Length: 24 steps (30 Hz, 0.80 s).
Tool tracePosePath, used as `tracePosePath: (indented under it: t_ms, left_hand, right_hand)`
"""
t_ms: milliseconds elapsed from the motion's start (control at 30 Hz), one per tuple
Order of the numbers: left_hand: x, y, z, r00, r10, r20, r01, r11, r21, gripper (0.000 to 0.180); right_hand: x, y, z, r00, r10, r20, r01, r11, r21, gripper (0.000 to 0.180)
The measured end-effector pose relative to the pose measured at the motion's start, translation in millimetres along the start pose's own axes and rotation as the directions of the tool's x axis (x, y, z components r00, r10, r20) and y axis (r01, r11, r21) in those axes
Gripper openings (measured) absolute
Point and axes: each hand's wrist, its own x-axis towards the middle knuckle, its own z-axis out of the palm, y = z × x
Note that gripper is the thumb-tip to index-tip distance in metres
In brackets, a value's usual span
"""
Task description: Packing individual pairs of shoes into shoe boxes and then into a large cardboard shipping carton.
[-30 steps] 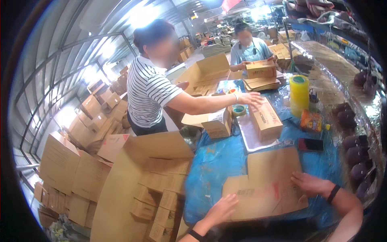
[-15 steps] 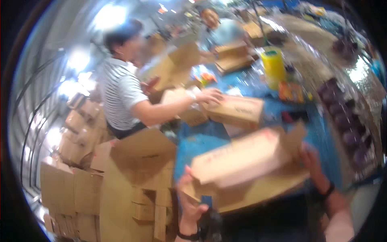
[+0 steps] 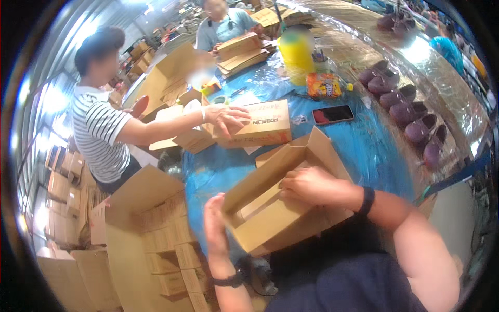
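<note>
A long, open cardboard box is tilted in front of me over the near edge of the blue-covered table. My left hand is closed against its left end, fingers along the outside. Inside the box, my right hand has its fingers bent and close together on the inner cardboard; the fingertips are partly hidden. One end flap stands up at the box's far right. Just beyond, a co-worker's hand rests on a closed shoebox on the table.
The blue table cover holds a phone, an orange packet and a yellow container. Purple shoes line the right side. A big carton with several boxes inside stands left. Two people work across the table.
The box has been tipped so its open inside faces up toward me. My right hand has moved from its right end into it. The co-worker's box and hand appear farther left.
</note>
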Motion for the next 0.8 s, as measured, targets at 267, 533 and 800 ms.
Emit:
tracePosePath:
  t_ms: [267,533,800]
  left_hand:
    - [3,14,42,0.99,0.126,-0.057,-0.003,0.432,0.902,0.064]
    - [11,42,59,0.874,0.068,0.48,-0.485,0.144,0.862,0.058]
    - [26,108,64,0.922,-0.259,0.289,-0.022,0.709,0.705,0.067]
  right_hand:
    - [-14,67,-22,0.878,0.444,-0.181,-0.082,0.51,0.856,0.047]
    - [-4,74,-28,0.935,0.297,0.197,-0.344,0.608,0.716,0.054]
    - [-24,36,-86,0.71,-0.491,-0.505,0.536,0.842,-0.065,0.03]
